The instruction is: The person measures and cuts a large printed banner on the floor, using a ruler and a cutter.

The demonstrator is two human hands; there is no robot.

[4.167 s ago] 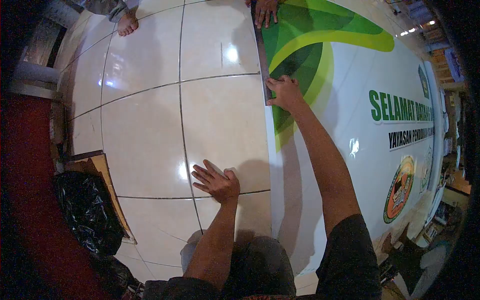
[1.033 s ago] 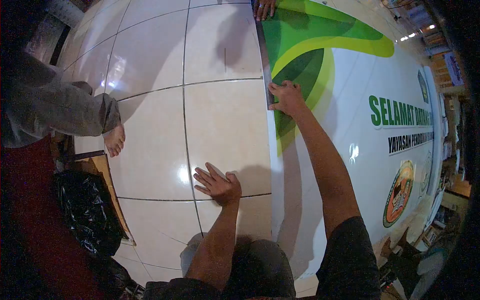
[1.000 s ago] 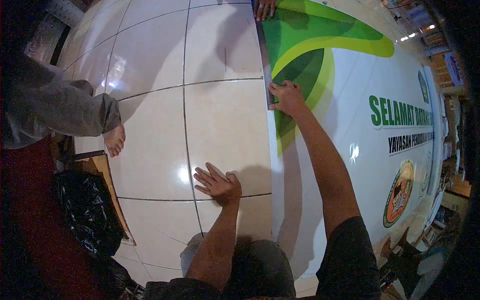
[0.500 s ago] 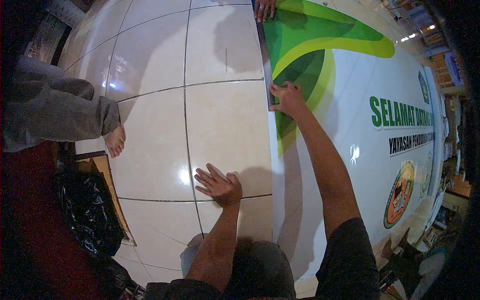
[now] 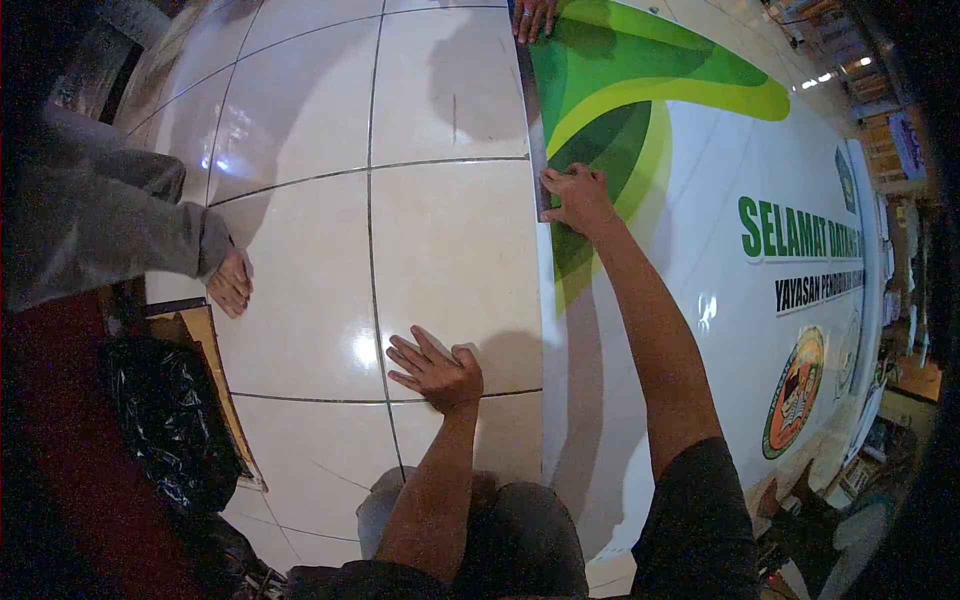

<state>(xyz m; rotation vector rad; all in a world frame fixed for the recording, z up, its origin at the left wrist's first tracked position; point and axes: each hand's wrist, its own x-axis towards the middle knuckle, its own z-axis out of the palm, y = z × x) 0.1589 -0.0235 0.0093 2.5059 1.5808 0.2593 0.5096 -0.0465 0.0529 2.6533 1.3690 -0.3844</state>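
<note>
My left hand (image 5: 437, 372) rests flat on the tiled floor (image 5: 455, 250), fingers spread, with nothing in it. A large white and green printed banner (image 5: 690, 190) lies flat to the right, its left edge running along the tiles. Along that edge lies a long dark flat strip (image 5: 532, 110), which looks like a ruler. My right hand (image 5: 580, 200) holds the near end of this strip down, fingers bent over it. Another person's hand (image 5: 534, 18) presses on the far end of the strip. What lies under my right fingers is hidden.
A person's foot (image 5: 230, 283) below a grey trouser leg (image 5: 150, 225) stands on the tiles at left. Nearby are a black plastic bag (image 5: 170, 420) and a wooden-edged frame (image 5: 210, 345). Cluttered shelves (image 5: 905, 150) line the far right.
Both my hands and the strip stay in place. The view has shifted very slightly, and the grey-clad leg at left has shifted a little.
</note>
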